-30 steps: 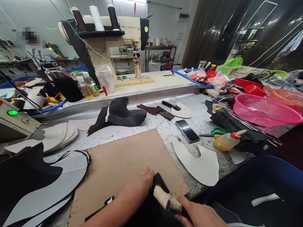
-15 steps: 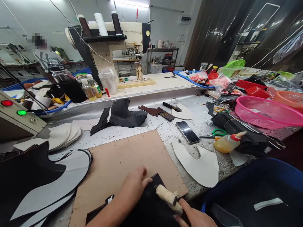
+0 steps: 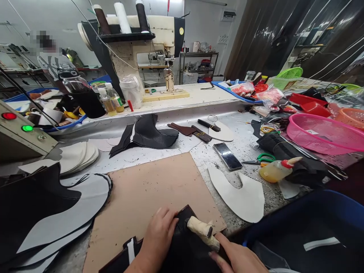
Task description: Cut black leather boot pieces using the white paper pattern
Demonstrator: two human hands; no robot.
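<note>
My left hand (image 3: 159, 231) lies on a black leather piece (image 3: 184, 250) at the near edge of a brown cardboard sheet (image 3: 150, 193), fingers curled against the leather and pressing it down. My right hand (image 3: 237, 258) grips a pale, worn tool (image 3: 202, 230) whose tip rests on the black piece just right of my left fingers. A white stripe shows on the leather near my left wrist.
A white cut-out pattern (image 3: 241, 193), a phone (image 3: 227, 156), green scissors (image 3: 263, 158) and a glue bottle (image 3: 277, 170) lie to the right. A pink basket (image 3: 321, 132) stands far right. Stacked black and white pieces (image 3: 51, 212) lie left; a sewing machine (image 3: 148, 45) stands behind.
My left hand has slid back toward me along the black piece, and the piece has shifted slightly. The right hand still holds the tool in almost the same place.
</note>
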